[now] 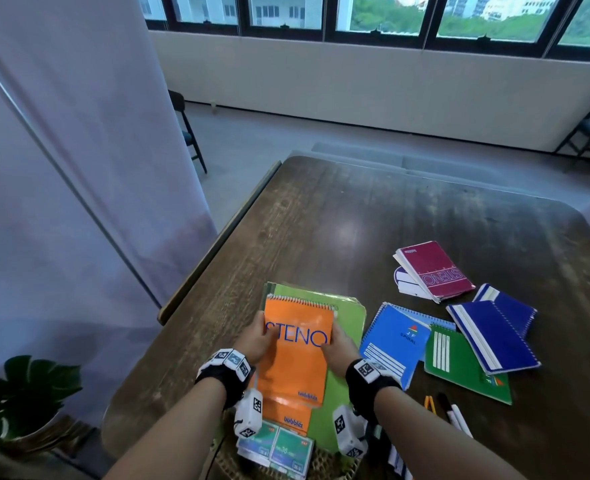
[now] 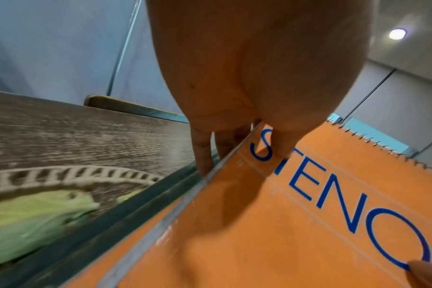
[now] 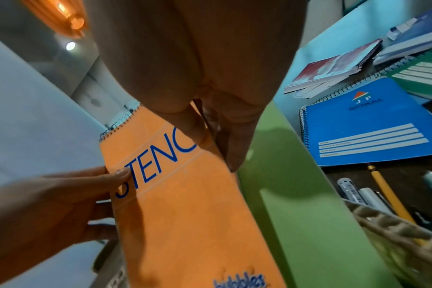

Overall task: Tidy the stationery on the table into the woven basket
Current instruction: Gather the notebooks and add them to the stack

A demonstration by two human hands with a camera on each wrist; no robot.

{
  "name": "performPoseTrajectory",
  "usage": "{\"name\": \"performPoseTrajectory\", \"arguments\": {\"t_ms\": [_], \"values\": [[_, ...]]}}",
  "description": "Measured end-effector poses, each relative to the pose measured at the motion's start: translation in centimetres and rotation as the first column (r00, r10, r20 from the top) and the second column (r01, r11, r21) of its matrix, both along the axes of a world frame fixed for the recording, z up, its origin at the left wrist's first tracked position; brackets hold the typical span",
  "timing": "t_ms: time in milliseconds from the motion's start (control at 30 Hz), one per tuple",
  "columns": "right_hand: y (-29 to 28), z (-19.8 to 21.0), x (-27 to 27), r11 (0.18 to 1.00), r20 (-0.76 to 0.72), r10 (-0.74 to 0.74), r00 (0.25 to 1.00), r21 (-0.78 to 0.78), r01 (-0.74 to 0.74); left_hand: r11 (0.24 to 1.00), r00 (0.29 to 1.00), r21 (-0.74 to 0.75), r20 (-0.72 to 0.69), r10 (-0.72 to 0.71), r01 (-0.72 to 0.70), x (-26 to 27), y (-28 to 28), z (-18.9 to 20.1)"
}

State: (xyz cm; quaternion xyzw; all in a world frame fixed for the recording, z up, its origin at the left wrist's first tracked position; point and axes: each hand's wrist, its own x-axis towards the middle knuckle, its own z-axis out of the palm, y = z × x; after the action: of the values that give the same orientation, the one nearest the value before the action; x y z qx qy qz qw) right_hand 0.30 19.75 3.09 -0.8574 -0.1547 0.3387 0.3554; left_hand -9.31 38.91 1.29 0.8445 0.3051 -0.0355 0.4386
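Hands first: the left hand (image 1: 259,341) pinches the left edge of the orange STENO notepad (image 1: 295,355), thumb on the cover over the S and fingers curled beneath, while the right hand (image 1: 338,346) clamps the opposite edge the same way, thumb by the O. Held between them, the pad hangs tilted, spiral away from the body, its lower end over a second orange pad (image 1: 293,419) and a larger green notebook (image 1: 347,327) that leans behind.

Below the wrists sits the woven basket (image 3: 395,231), its rim only partly in view, with small teal-and-white packs (image 1: 276,452) at its near side. The green notebook seems to stand in it and overhang its far rim, though the basket's depth is hidden.

Risk, as I judge it: the stack is tall for the basket and leans outward. Letting the pad go too high could send it sliding off the glossy cover beneath, or tip the green notebook onto the desk (image 1: 373,216). The spiral wire could also snag on a neighbouring binding.

To the right of the hands, well apart from the basket, lie a blue JF Spiral notebook (image 1: 394,344), a green pad (image 1: 459,365), navy notebooks (image 1: 494,334) and a maroon STENO pad (image 1: 435,268). Pens (image 1: 454,414) lie nearer the right wrist, where a forearm could roll them off the edge.
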Motion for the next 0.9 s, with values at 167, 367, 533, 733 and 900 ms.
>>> {"name": "performPoseTrajectory", "arguments": {"t_ms": [167,367,533,733,900], "values": [[0.4,-6.9,-0.5,0.963,-0.072,0.076,0.994,-0.252,-0.092,0.995,0.978,0.078,-0.204,-0.049,0.066,-1.0,0.5,-2.5],[0.8,-4.8,-1.9,0.974,-0.071,-0.047,0.996,-0.223,0.030,0.982,0.982,0.182,-0.174,0.071,-0.038,-0.5,0.3,-3.3],[1.1,-3.3,-1.9,0.946,-0.049,-0.073,0.996,-0.318,0.054,0.959,0.968,0.282,-0.237,0.082,-0.012,-0.1,-0.2,-3.2],[0.8,-3.7,-1.0,0.955,-0.122,-0.009,0.993,-0.294,-0.028,0.898,0.917,0.415,-0.398,0.037,0.144,0.8,-1.0,-1.7],[-1.0,-2.7,0.5,0.960,-0.181,0.020,0.983,-0.270,-0.070,0.870,0.879,0.441,-0.477,0.020,0.220,2.6,-2.1,0.4]]}}
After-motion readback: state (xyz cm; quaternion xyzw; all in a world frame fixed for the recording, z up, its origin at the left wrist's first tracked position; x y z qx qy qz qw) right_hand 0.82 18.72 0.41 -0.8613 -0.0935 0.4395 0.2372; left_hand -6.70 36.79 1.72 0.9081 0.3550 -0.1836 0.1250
